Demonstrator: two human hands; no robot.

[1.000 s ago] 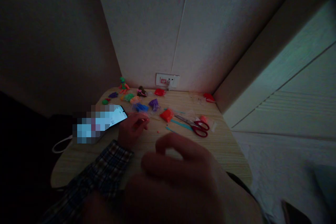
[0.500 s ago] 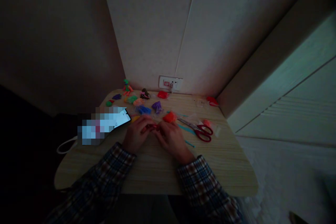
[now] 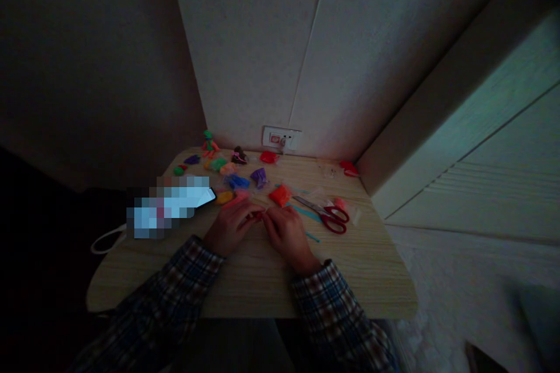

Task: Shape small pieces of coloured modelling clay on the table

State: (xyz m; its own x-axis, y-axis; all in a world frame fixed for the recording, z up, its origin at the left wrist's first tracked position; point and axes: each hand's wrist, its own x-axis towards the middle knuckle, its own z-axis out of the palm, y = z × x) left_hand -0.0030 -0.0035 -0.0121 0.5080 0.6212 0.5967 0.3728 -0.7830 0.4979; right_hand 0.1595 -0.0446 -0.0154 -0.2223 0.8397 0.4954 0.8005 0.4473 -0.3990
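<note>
Right hand (image 3: 289, 234) dropped to left hand (image 3: 231, 227): both can now work red bit (image 3: 257, 217); left fingers pinch it, can't tell right's grip

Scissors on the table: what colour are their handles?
The scissor handles are dark red, best seen in the head view.

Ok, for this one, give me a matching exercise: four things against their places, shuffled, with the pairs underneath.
1. red-handled metal scissors
2. black-edged rectangular smartphone
3. small green-and-orange figurine
4. small red piece

A. at the back left of the pale wood-grain table
B. right of the bare right hand
C. between the two hands
D. glowing, left of the bare left hand

Pairs: 1-B, 2-D, 3-A, 4-C
</note>
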